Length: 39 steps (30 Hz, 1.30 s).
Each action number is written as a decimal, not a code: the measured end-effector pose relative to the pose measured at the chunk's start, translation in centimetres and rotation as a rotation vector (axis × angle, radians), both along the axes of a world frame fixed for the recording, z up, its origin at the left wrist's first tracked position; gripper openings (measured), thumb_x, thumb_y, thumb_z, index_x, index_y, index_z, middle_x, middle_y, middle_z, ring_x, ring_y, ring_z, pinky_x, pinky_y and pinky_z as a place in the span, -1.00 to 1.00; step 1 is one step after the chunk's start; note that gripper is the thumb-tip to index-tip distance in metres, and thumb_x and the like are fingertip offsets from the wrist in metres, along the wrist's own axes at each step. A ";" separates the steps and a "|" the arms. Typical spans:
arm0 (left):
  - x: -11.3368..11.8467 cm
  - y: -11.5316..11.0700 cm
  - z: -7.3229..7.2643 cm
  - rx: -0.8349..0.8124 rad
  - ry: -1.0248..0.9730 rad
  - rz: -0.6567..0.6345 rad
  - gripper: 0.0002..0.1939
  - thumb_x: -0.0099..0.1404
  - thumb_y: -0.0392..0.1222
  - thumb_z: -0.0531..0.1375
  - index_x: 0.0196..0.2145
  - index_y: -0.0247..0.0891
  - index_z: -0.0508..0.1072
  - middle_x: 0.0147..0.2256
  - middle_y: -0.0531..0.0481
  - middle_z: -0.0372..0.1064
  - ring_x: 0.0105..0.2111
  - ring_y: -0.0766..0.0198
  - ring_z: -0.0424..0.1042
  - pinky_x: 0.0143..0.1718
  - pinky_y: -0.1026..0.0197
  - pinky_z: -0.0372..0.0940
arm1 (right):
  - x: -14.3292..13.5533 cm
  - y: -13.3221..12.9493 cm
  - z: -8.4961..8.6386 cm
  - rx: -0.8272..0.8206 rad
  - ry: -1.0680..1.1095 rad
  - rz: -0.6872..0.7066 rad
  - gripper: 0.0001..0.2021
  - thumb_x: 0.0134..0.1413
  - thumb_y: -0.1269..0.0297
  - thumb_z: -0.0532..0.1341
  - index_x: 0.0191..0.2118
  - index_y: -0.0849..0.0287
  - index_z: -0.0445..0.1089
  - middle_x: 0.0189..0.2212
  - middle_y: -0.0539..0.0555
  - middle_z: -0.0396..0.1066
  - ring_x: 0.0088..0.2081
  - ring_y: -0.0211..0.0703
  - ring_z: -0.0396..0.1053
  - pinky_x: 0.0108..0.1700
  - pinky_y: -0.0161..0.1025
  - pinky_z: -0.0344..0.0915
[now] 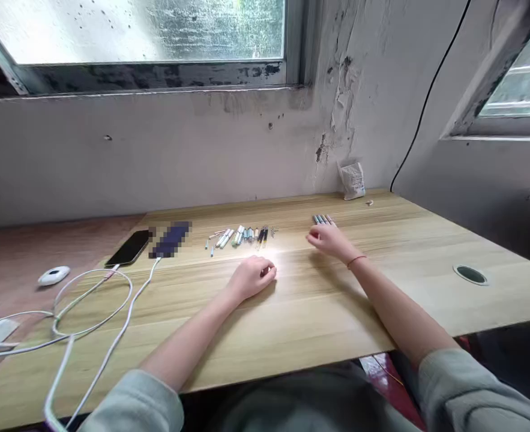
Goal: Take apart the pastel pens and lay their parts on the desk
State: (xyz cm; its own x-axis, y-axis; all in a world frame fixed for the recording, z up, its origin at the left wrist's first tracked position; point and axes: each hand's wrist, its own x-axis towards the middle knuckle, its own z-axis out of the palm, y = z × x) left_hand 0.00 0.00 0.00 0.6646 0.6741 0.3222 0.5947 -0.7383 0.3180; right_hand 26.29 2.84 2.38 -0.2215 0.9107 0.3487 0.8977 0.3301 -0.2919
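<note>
The work is being judged as partly done: a row of pens is being noted just beyond the right hand, loose pen parts are being left beyond the left hand, and both curled hands are being held apart, any grip being hidden.

Slim teal and pinkish pens lie side by side, right of assorted pen parts.
</note>
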 end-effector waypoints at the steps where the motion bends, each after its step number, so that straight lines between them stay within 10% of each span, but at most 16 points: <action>1: 0.0 0.1 0.0 0.013 0.003 0.041 -0.74 0.29 -0.15 0.00 -0.49 -0.26 0.34 -0.50 0.01 0.32 -0.42 0.29 0.25 -0.32 0.26 0.12 | -1.2 -0.5 -0.2 -0.033 -0.022 0.045 -0.78 0.09 0.28 0.07 -0.54 0.21 0.26 -0.52 0.06 0.34 -0.48 -0.27 0.16 -0.44 -0.35 -0.05; 10: -0.2 0.7 -0.6 0.033 0.060 0.205 -0.69 0.29 -0.11 -0.03 -0.58 -0.24 0.19 -0.55 0.02 0.25 -0.47 0.27 0.24 -0.43 0.25 0.07 | -7.2 -3.5 -1.5 -0.100 -0.173 0.255 -0.71 0.13 0.24 0.06 -0.56 0.21 0.29 -0.56 0.06 0.32 -0.54 -0.29 0.08 -0.48 -0.31 -0.12; 39: -0.4 0.7 -0.1 0.056 0.137 0.116 -0.72 0.30 -0.09 -0.02 -0.51 -0.24 0.26 -0.49 0.01 0.30 -0.43 0.27 0.25 -0.39 0.26 0.11 | -7.2 -2.8 -2.5 -0.093 -0.068 0.337 -0.72 0.13 0.23 0.06 -0.56 0.21 0.26 -0.58 0.00 0.26 -0.55 -0.32 0.00 -0.47 -0.32 -0.15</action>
